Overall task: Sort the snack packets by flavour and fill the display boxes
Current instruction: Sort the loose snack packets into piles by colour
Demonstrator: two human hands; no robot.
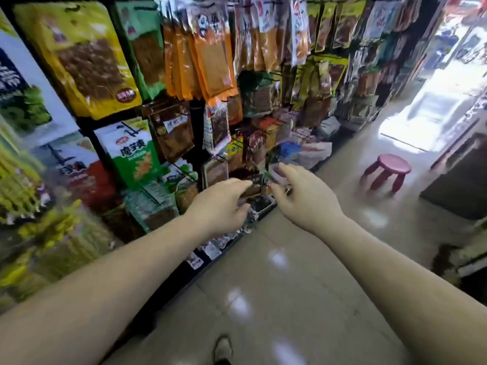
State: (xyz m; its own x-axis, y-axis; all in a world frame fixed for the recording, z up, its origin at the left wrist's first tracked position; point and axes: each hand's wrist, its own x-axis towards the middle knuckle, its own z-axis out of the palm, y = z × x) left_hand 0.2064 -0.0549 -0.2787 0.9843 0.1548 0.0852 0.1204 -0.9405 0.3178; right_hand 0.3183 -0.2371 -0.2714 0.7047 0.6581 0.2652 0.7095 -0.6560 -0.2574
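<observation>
Both arms reach toward twelve o'clock: the left hand [221, 204] pinches a dark packet [253, 186], the right hand [303, 191] pinches another packet [278, 172], likely to compare flavours above the box [263, 205] under the rack [245, 119] of hanging snacks

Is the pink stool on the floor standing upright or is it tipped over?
Upright. The pink stool shows its round seat on top, level, with its legs reaching down to the tiled floor.
</observation>
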